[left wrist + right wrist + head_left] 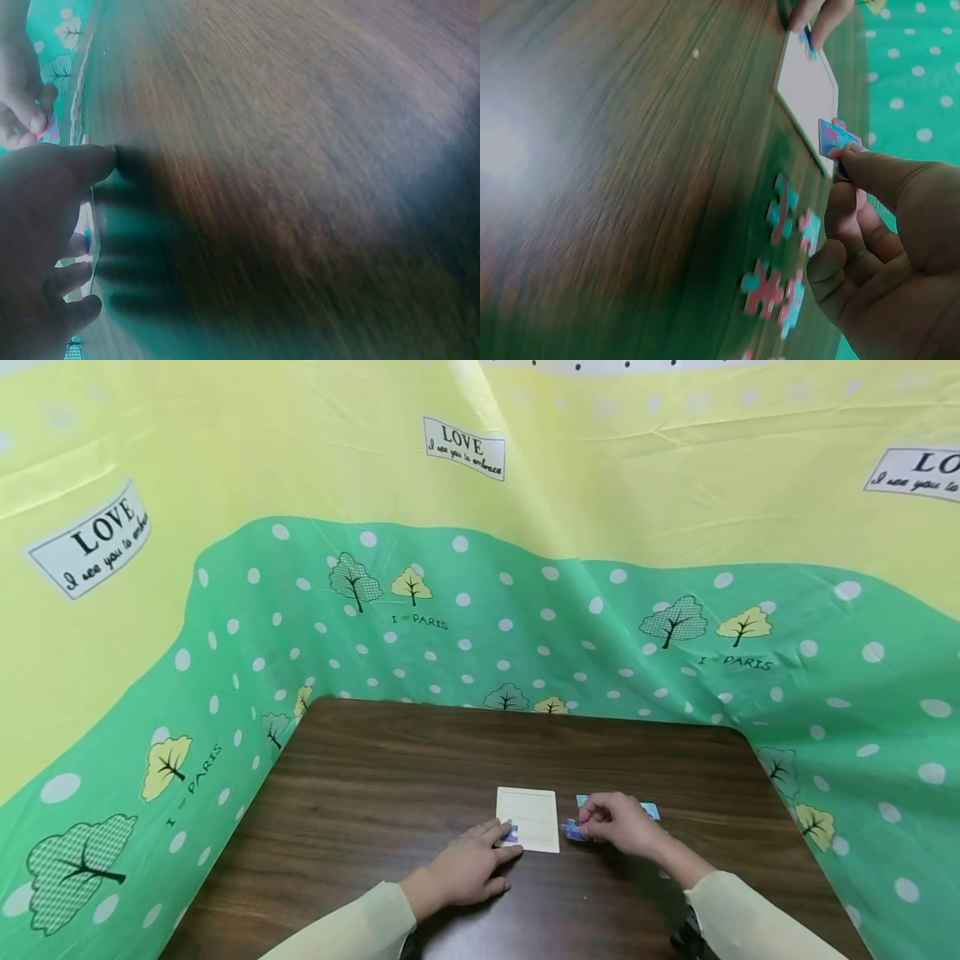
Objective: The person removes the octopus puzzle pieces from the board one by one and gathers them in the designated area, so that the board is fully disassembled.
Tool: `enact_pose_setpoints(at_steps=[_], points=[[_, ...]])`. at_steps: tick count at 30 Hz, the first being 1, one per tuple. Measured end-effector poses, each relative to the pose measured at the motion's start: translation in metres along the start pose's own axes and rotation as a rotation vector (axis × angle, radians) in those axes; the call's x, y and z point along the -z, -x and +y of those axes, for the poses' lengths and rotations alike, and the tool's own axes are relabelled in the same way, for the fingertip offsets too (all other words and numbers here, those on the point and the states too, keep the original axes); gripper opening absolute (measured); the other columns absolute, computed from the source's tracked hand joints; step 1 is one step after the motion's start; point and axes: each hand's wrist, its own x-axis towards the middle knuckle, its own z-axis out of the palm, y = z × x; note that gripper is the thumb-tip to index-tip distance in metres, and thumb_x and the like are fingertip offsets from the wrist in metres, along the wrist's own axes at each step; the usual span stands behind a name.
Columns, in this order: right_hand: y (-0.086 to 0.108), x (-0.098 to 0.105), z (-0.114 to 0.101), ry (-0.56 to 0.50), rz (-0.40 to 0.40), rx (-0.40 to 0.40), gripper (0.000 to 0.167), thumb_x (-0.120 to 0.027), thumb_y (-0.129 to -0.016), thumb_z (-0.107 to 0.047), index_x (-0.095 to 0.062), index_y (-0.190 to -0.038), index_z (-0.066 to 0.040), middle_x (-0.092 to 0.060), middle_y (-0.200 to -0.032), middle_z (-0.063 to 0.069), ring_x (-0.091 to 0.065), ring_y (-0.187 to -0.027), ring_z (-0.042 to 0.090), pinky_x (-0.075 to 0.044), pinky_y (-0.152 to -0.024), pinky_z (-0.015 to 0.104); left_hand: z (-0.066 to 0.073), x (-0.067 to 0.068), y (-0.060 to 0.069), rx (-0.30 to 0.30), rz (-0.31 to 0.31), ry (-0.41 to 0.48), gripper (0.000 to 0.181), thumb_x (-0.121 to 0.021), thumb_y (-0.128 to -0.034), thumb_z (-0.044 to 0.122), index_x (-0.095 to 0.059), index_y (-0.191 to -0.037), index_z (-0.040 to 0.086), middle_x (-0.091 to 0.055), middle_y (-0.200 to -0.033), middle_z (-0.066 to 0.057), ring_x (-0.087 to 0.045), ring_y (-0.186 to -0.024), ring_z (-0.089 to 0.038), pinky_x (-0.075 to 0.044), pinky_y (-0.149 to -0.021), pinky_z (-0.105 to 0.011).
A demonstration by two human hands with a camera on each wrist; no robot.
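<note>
A pale, shallow square puzzle tray (pixel 536 814) lies on the table. My left hand (pixel 468 864) rests at its near left corner, fingers extended, touching a blue-purple jigsaw piece (pixel 512 834) in that corner. Just right of the tray, my right hand (pixel 618 822) pinches another jigsaw piece (pixel 835 139), blue with pink, between thumb and index finger. The right wrist view shows this piece raised at the tray's edge, apart from the piece under the left fingers. In the left wrist view the left hand (pixel 45 225) hides most of the tray.
Several loose jigsaw pieces (pixel 763 289) in pink and teal lie on the dark wooden table (pixel 390 760), beside and partly behind the right hand. A green and yellow printed curtain (pixel 465 610) hangs along the table's back and sides.
</note>
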Motion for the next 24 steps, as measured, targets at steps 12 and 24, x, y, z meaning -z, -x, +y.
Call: enact_pose_setpoints(at_steps=[12, 24], points=[[0.030, 0.021, 0.026, -0.015, -0.010, -0.086, 0.008, -0.078, -0.091, -0.017, -0.072, -0.093, -0.012, -0.066, -0.083, -0.001, -0.058, -0.074, 0.010, -0.050, -0.062, 0.024, 0.001, 0.003, 0.001, 0.018, -0.013, 0.011, 0.056, -0.064, -0.0978, 0.048, -0.057, -0.149, 0.025, -0.045, -0.159, -0.014, -0.048, -0.143, -0.033, -0.042, -0.117, -0.042], [0.047, 0.026, 0.046, 0.034, -0.016, -0.098, 0.005, -0.081, -0.087, -0.017, -0.078, -0.090, -0.016, -0.070, -0.083, -0.006, -0.058, -0.072, 0.003, -0.049, -0.062, 0.023, 0.001, 0.001, 0.002, 0.024, -0.027, 0.015, 0.057, -0.062, -0.0983, 0.049, -0.055, -0.150, 0.028, -0.044, -0.160, -0.012, -0.047, -0.145, -0.032, -0.042, -0.117, -0.043]])
